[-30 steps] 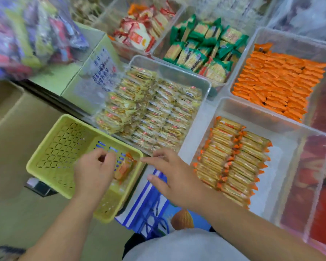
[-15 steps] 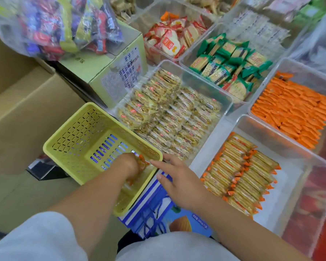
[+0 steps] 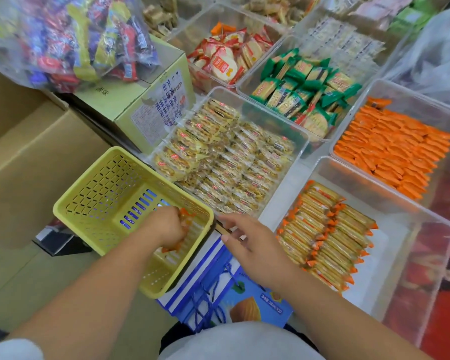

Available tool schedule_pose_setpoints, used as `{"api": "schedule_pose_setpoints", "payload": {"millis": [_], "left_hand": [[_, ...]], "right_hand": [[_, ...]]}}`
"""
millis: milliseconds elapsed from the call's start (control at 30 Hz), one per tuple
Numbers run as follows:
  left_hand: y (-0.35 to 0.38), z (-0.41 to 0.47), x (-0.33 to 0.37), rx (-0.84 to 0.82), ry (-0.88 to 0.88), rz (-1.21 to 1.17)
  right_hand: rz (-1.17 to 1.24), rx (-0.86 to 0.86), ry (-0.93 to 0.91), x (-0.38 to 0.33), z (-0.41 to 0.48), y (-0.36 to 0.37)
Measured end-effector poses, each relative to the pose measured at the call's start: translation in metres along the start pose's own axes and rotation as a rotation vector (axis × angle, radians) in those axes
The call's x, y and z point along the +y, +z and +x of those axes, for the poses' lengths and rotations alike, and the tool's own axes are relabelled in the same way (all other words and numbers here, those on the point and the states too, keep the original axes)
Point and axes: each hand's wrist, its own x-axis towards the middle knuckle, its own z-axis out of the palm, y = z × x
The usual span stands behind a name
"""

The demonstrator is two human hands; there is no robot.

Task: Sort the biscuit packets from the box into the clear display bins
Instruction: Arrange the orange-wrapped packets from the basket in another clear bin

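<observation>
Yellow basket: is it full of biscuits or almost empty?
Almost empty. Most of the yellow basket shows its bare slotted floor, and only a few orange-edged packets lie where the left hand grips them.

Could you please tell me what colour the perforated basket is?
The basket is yellow; the head view shows it clearly.

Crowded on pale white surface [image 3: 283, 185]: rectangular clear plastic bins [image 3: 392, 255] of wrapped biscuit packets [image 3: 322, 229], walls nearly touching.
</observation>
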Motion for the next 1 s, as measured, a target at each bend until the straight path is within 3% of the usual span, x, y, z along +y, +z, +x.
{"api": "schedule_pose_setpoints", "payload": {"millis": [100, 167, 267, 400, 567, 667, 800, 900, 1000], "left_hand": [[-0.022, -0.04, -0.011, 0.233, 0.031, -0.24], [-0.033, -0.07, -0.012, 0.351, 0.098, -0.574], [-0.051, -0.108, 0.012, 0.34, 0.261, -1.04], [-0.054, -0.116, 0.072, 0.201, 0.463, -1.128], [-0.035, -0.089, 0.154, 0.081, 0.563, -1.151], [-0.014, -0.064, 0.201, 0.088, 0.553, -0.948], [0.013, -0.034, 0.259, 0.221, 0.674, -0.491], [0.03, -0.013, 0.301, 0.22, 0.86, -0.12], [0.046, 0.005, 0.337, 0.145, 0.946, 0.165]], "right_hand": [[0.148, 0.089, 0.02, 0.004, -0.005, -0.014], [0.228, 0.112, 0.019, 0.004, -0.008, -0.024], [0.359, 0.072, -0.004, 0.0, -0.014, -0.036], [0.574, 0.033, -0.013, -0.004, -0.021, -0.051], [0.522, 0.296, -0.013, 0.027, -0.039, -0.083], [0.465, 0.509, 0.053, 0.064, -0.053, -0.107], [0.29, 0.905, 0.372, 0.133, -0.072, -0.132], [0.189, 1.023, 0.556, 0.169, -0.078, -0.143], [0.046, 1.086, 0.597, 0.178, -0.077, -0.143]]}}
